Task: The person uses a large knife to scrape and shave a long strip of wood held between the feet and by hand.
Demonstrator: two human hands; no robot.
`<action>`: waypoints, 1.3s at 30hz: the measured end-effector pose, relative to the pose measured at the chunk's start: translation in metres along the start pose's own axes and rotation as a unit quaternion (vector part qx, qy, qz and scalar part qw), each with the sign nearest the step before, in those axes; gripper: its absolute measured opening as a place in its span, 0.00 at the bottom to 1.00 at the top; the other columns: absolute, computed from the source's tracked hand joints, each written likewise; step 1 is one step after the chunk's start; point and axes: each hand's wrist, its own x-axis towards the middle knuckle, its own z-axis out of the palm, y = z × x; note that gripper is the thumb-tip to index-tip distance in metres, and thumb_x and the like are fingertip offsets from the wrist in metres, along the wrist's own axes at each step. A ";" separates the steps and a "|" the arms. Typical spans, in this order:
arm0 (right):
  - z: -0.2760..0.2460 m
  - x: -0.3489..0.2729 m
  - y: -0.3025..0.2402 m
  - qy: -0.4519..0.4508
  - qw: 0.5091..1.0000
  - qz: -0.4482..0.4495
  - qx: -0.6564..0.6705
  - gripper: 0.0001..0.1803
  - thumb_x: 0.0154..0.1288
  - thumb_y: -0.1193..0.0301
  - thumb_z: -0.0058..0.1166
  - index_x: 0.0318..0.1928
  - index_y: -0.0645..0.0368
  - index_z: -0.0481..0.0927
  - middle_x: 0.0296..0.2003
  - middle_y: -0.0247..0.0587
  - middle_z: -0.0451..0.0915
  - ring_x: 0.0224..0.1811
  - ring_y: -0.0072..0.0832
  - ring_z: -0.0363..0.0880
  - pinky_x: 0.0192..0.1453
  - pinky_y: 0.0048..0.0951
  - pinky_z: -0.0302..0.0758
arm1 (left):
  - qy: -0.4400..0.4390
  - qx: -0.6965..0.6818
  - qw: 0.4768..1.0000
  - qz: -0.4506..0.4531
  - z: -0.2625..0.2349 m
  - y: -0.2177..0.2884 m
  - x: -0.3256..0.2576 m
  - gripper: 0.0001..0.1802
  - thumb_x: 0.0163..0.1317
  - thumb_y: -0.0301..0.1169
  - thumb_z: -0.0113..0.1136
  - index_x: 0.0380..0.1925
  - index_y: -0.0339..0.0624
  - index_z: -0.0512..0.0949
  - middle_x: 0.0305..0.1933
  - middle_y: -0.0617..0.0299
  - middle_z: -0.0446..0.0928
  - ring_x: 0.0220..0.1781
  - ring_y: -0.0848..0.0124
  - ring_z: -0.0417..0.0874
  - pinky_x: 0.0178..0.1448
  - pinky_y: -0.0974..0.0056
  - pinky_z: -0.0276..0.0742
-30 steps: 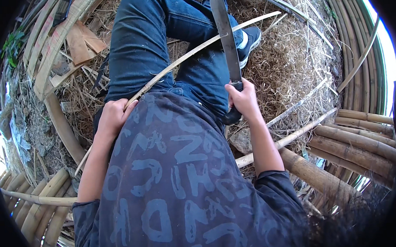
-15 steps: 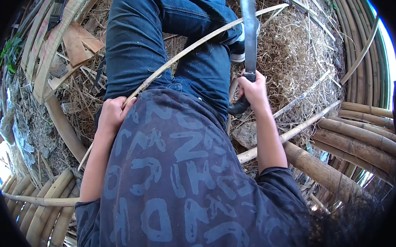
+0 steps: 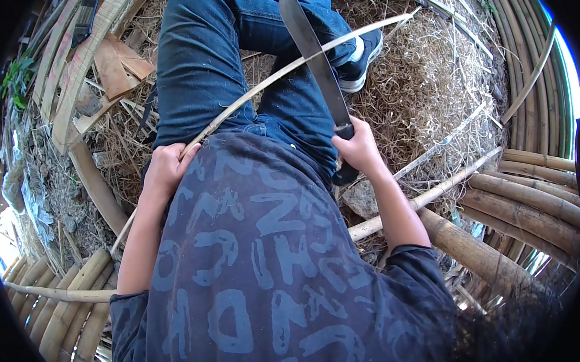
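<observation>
My left hand (image 3: 166, 168) is closed around a long, thin bamboo strip (image 3: 260, 87) at my left hip. The strip runs up to the right across my jeans, and its thin far end is raised past my shoe. Behind my left hand its other end passes under my forearm. My right hand (image 3: 358, 145) grips the black handle of a machete (image 3: 315, 57). The long dark blade tilts up to the left and crosses over the strip near its middle; whether it touches cannot be told.
Curly shavings (image 3: 422, 84) cover the ground at right. A stone (image 3: 362, 198) lies near my right hip. Flat wood pieces (image 3: 113, 66) and curved bamboo slats (image 3: 60, 113) lie at left. Bamboo poles (image 3: 537, 202) stand along the right side, with more poles (image 3: 69, 307) at lower left.
The machete has swung from upright to leaning left, so its blade now lies across the bamboo strip. My right hand has shifted slightly left and down. My left hand stays in place.
</observation>
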 end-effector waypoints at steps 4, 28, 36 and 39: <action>-0.019 0.006 -0.006 -0.004 0.996 0.008 0.092 0.06 0.50 0.77 0.54 0.31 0.63 0.75 0.17 0.30 0.73 0.14 0.16 0.70 0.19 0.22 0.69 | -0.004 -0.008 1.000 -0.001 -0.003 0.003 0.001 0.30 0.65 0.48 0.55 0.17 0.28 0.73 0.17 0.38 0.69 0.22 0.42 0.73 0.28 0.51 0.67; -0.013 -0.016 -0.012 -0.085 0.975 0.052 0.201 0.08 0.49 0.82 0.54 0.32 0.62 0.71 0.16 0.32 0.70 0.12 0.19 0.68 0.18 0.22 0.67 | 0.010 -0.064 0.997 0.033 -0.019 0.090 0.014 0.22 0.65 0.36 0.57 0.18 0.30 0.69 0.14 0.44 0.63 0.16 0.52 0.63 0.23 0.56 0.59; -0.053 -0.003 -0.028 -0.013 0.975 0.041 0.217 0.09 0.49 0.82 0.53 0.33 0.62 0.72 0.17 0.32 0.69 0.12 0.18 0.67 0.17 0.22 0.64 | 0.027 -0.088 0.992 0.088 -0.026 0.124 0.049 0.23 0.66 0.37 0.56 0.18 0.32 0.67 0.13 0.46 0.61 0.15 0.54 0.59 0.22 0.57 0.57; -0.055 -0.002 -0.022 0.094 0.957 0.021 0.275 0.09 0.49 0.83 0.52 0.33 0.61 0.71 0.17 0.31 0.70 0.12 0.18 0.67 0.17 0.21 0.66 | 0.017 -0.085 0.991 0.101 -0.027 0.134 0.057 0.21 0.66 0.36 0.56 0.19 0.32 0.66 0.14 0.45 0.63 0.16 0.49 0.64 0.23 0.55 0.59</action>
